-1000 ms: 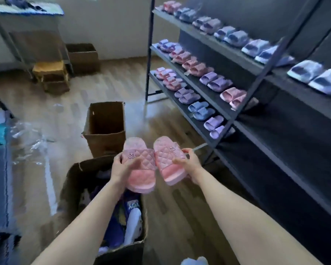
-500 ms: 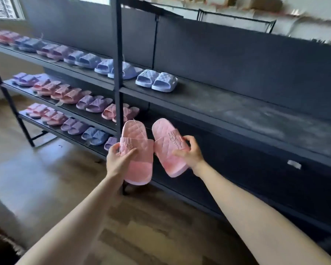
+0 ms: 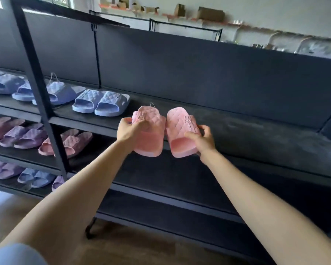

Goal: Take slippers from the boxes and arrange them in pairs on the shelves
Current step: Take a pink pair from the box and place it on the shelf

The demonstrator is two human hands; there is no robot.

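Note:
I hold two pink quilted slippers in front of the dark shelf unit. My left hand grips the left pink slipper by its strap. My right hand grips the right pink slipper at its side. Both slippers hang at the front edge of the top shelf, just right of a pale blue pair standing there. The boxes are out of view.
Blue pairs line the top shelf to the left. Pink and purple pairs fill the middle shelf on the left, more sit on the lowest shelf. A black upright post divides the unit. Bare shelf boards stretch right.
The view swung from the boxes on the floor to the shelves. Both hands carried the pink slippers up and forward to the top shelf's edge.

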